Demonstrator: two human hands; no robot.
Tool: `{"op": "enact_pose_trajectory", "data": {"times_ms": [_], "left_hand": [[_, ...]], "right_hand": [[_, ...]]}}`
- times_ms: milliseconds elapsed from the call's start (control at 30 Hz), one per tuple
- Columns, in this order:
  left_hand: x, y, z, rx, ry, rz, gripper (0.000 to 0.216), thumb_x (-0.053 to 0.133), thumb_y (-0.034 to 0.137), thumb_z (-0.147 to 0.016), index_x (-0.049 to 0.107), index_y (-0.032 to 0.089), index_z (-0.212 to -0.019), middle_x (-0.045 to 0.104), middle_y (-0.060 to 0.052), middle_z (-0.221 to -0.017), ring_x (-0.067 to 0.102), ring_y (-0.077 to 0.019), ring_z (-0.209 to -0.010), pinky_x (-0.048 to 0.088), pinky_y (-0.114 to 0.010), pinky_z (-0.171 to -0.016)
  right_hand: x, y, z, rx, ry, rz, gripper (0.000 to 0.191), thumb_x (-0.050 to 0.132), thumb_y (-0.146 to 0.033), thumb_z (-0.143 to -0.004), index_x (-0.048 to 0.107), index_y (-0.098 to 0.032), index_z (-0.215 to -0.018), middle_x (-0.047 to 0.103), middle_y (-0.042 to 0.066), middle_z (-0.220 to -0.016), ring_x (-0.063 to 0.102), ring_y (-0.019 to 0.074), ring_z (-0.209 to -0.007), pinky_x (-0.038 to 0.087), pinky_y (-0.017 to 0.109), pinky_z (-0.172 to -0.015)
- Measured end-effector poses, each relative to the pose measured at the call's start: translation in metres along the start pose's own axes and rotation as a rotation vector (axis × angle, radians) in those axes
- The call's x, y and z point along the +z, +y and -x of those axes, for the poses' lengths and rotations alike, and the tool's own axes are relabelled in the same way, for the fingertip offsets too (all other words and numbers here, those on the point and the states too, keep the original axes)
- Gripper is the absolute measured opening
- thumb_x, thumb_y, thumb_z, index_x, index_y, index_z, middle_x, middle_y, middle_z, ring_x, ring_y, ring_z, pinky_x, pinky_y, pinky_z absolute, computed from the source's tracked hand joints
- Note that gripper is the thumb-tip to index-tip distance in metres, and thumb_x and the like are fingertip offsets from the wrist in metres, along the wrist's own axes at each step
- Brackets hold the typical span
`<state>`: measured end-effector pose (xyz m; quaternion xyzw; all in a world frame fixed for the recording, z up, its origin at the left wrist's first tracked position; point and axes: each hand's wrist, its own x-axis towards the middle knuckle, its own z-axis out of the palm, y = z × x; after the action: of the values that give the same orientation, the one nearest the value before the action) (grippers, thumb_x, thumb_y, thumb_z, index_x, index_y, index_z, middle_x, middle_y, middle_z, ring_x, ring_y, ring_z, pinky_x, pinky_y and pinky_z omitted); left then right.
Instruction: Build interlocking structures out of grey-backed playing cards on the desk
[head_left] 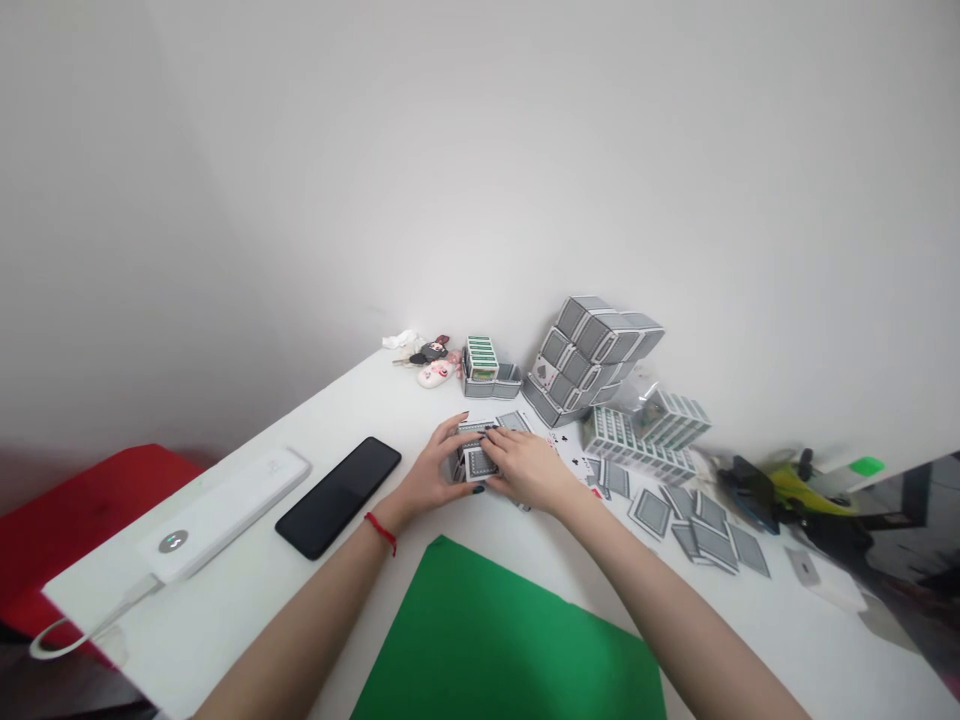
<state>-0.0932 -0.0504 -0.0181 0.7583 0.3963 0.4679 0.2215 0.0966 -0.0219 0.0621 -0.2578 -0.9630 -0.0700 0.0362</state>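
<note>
My left hand (429, 474) curves around the left side of a small block of folded playing cards (480, 463), thumb at the near edge and fingers at the far edge. From the right, my right hand (523, 465) rests its bent fingertips on the same block, hiding part of it. The cards have grey patterned backs with white borders. Another grey-backed card (514, 421) lies just behind my right hand. A few face-up cards (574, 452) are spread to the right of it.
A tall stack of folded-card cubes (592, 350) stands by the wall. Green-and-white card boxes (637, 440) and loose cards (709, 530) lie to the right. At left are a black phone (339, 497) and a white power strip (225, 515). A green sheet (510, 640) lies in front.
</note>
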Motion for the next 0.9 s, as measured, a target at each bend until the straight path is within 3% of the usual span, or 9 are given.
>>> {"op": "enact_pose_trajectory", "data": {"times_ms": [900], "left_hand": [[-0.0034,-0.0018,-0.0014,-0.045,0.018,0.034,0.053,0.067,0.042,-0.071,0.054,0.024,-0.118,0.039,-0.011,-0.137,0.035,-0.0278,-0.127,0.029,-0.046,-0.107]], "right_hand": [[-0.0080,0.0005,-0.0029,-0.038,-0.075,0.022,0.026,0.055,-0.025,-0.082,0.052,-0.010,-0.104,0.060,0.015,-0.102,0.057,0.0247,-0.096,0.045,0.036,-0.080]]}}
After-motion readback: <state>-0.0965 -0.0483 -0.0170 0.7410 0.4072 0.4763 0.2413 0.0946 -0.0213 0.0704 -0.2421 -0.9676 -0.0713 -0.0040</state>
